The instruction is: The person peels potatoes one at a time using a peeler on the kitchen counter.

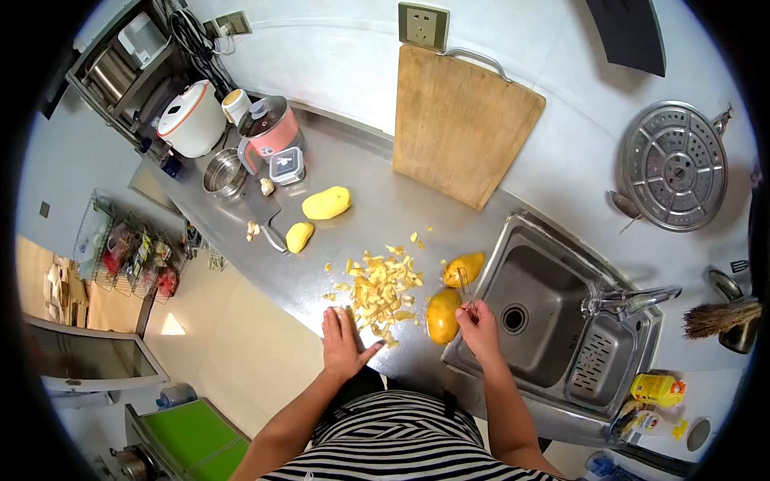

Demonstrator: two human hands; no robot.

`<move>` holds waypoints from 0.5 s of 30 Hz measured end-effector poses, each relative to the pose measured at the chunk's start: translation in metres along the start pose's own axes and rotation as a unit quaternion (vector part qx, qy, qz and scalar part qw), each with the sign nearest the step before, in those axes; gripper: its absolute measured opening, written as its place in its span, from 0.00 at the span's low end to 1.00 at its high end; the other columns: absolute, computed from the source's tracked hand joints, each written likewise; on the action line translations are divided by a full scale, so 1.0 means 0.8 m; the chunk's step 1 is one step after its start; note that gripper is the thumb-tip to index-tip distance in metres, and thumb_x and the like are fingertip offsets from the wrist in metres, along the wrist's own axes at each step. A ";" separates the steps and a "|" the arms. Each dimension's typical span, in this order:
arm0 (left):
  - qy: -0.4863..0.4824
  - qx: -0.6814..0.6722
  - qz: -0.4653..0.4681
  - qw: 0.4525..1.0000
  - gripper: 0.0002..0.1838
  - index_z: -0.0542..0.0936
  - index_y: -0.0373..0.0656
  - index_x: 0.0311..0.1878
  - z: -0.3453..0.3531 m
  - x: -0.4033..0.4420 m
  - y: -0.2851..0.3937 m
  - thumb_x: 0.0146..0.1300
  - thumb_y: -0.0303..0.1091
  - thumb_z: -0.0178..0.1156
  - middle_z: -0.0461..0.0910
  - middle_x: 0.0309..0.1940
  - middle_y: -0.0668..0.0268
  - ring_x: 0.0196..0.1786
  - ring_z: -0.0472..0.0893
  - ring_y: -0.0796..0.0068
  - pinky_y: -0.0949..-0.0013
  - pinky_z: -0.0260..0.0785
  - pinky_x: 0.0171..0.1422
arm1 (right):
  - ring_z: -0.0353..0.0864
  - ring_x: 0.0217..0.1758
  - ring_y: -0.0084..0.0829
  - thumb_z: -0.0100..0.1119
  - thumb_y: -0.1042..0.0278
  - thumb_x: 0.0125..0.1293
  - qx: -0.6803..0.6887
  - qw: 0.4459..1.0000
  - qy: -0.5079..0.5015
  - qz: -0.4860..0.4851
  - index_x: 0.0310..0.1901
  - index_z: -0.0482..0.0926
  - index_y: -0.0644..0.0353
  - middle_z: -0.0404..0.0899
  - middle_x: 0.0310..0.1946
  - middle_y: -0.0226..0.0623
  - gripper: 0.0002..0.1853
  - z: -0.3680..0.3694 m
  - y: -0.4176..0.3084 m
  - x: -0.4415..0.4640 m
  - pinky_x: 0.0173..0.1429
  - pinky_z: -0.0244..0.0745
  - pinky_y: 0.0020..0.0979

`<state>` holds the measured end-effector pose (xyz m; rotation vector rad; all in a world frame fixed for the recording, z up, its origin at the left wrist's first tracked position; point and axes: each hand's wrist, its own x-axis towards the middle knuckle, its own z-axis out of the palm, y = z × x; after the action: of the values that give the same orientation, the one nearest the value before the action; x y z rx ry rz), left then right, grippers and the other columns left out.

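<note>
My left hand (pixel 341 343) lies at the counter's front edge with its fingers stretched out, beside a pile of potato peels (pixel 382 287). Between the thumb and fingers of my right hand (pixel 479 327) is a thin metal peeler (pixel 463 280), partly hidden by the hand. Close to that hand rests one unpeeled potato (pixel 443 317), and another unpeeled potato (pixel 465 268) lies just behind it, under the peeler's end. Farther left on the counter are a large peeled potato (pixel 326 204) and a smaller peeled potato (pixel 300 237).
A knife (pixel 275 237) lies by the smaller peeled potato, near garlic (pixel 267 187). The sink (pixel 529 345) with its faucet (pixel 630 302) is on the right. A cutting board (pixel 465 120) leans on the wall. A pink pot (pixel 271 128) and rice cooker (pixel 192 120) stand back left.
</note>
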<state>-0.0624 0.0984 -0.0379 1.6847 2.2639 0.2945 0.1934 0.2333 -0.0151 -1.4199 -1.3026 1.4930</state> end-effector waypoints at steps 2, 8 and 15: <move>-0.002 0.035 0.028 0.999 0.57 0.49 0.23 0.68 0.012 0.005 0.004 0.54 0.64 0.59 0.45 0.68 0.29 0.72 0.46 0.33 0.44 0.40 0.74 | 0.65 0.25 0.13 0.60 0.71 0.62 -0.005 1.000 0.001 0.008 0.36 0.72 0.61 0.69 0.25 0.22 0.07 0.000 0.000 -0.001 0.29 0.62 0.19; 0.010 0.074 0.095 0.993 0.45 0.49 0.29 0.71 0.034 0.098 0.006 0.65 0.57 0.48 0.43 0.74 0.49 0.77 0.42 0.55 0.54 0.35 0.78 | 0.66 0.27 0.16 0.61 0.70 0.61 -0.040 0.999 0.000 -0.009 0.34 0.72 0.63 0.70 0.24 0.25 0.08 -0.003 -0.003 -0.007 0.33 0.65 0.21; -0.012 0.106 0.171 0.979 0.36 0.55 0.36 0.71 -0.027 0.104 0.040 0.66 0.46 0.49 0.49 0.74 0.54 0.76 0.48 0.57 0.53 0.40 0.77 | 0.67 0.26 0.18 0.61 0.70 0.60 -0.065 0.998 0.006 0.004 0.33 0.72 0.63 0.72 0.24 0.27 0.08 -0.023 0.007 -0.018 0.32 0.65 0.23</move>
<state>-0.0632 0.1875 -0.0165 2.1774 2.0388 0.1084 0.2142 0.2222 -0.0145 -1.5160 -1.4103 1.4243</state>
